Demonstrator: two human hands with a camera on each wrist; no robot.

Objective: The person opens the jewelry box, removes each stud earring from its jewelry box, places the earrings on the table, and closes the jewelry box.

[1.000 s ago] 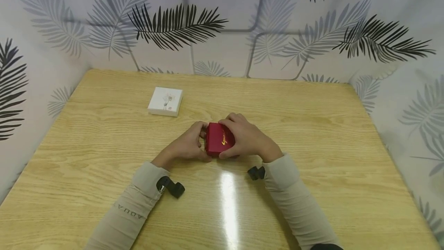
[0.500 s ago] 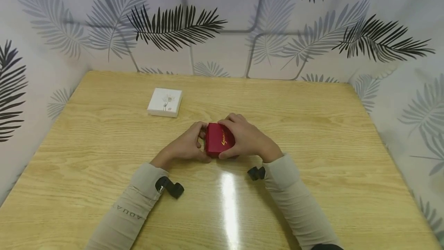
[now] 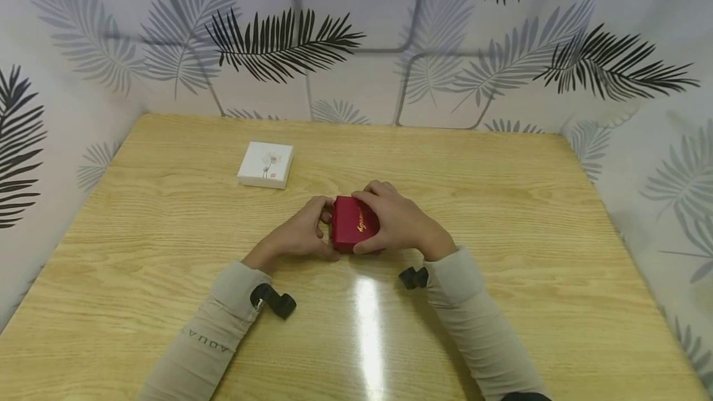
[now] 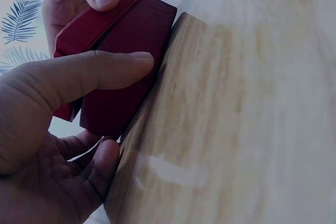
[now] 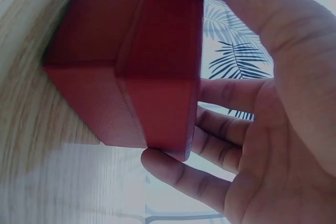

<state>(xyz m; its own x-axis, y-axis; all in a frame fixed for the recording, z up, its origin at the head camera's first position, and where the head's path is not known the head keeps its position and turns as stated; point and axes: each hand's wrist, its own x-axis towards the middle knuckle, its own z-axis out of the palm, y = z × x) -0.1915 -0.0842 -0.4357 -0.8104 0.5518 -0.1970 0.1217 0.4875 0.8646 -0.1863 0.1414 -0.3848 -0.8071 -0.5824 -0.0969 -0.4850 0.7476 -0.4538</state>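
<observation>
A small red box (image 3: 346, 223) with gold lettering on its lid rests on the wooden table between both hands. My left hand (image 3: 303, 228) grips its left side, the thumb lying along the near side of the lower part. From the right, my right hand (image 3: 398, 220) holds the lid (image 5: 163, 72), thumb on the near side and fingers at the far side. A dark gap shows between lid and lower part (image 4: 131, 98) in the left wrist view. Whatever the box contains is hidden.
A flat white box (image 3: 265, 164) with a flower print lies farther back on the left of the table (image 3: 529, 215). Behind the table hangs leaf-patterned cloth (image 3: 356, 36). A bright light reflection crosses the front tabletop.
The right hand and the red box's lettering have shifted very slightly to the right. Both hands keep their hold, and the white box stays in place.
</observation>
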